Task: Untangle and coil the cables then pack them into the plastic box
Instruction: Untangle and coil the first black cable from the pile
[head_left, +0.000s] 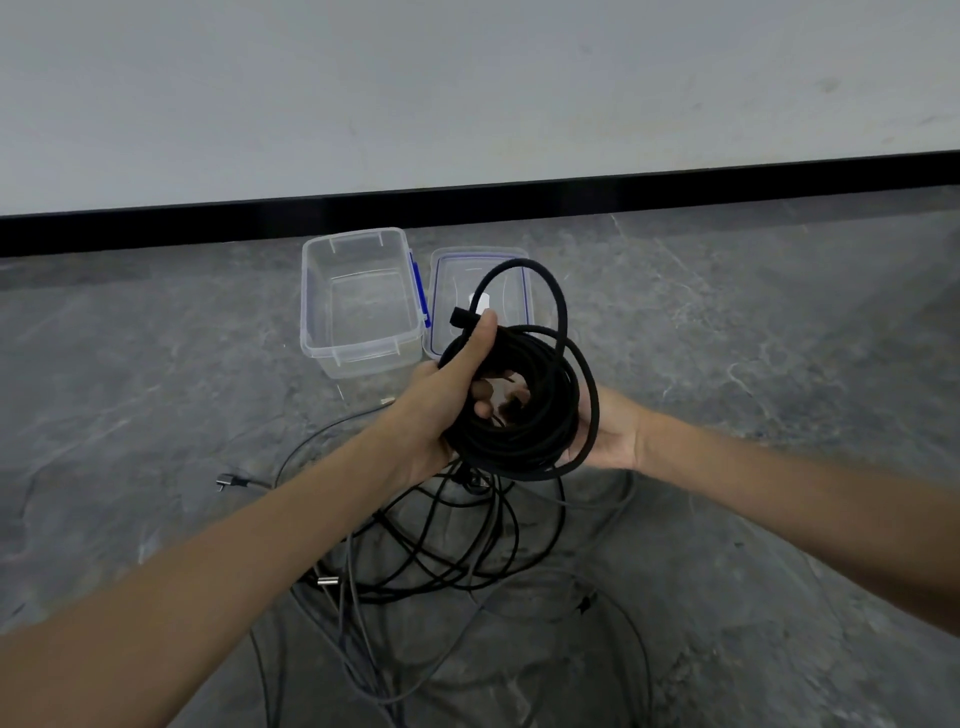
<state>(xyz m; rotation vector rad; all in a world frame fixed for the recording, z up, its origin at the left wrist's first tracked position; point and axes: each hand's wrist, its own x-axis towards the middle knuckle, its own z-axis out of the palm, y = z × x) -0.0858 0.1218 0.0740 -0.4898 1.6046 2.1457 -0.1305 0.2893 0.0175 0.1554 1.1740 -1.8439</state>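
Spreading over the grey floor (156, 389), the tangled cables (467, 551) lie at 6 o'clock, not yet sorted. The plastic box (358, 358) stands open at 11 o'clock, its lid (452, 265) just beside it at 12, with bare floor on either side. The black coil (524, 431) looks finished and next needs lowering inside the box rim. The left hand (436, 410) clenches round it. The right hand (610, 434) cradles it from below, its fingers hidden, so I cannot tell their curl.
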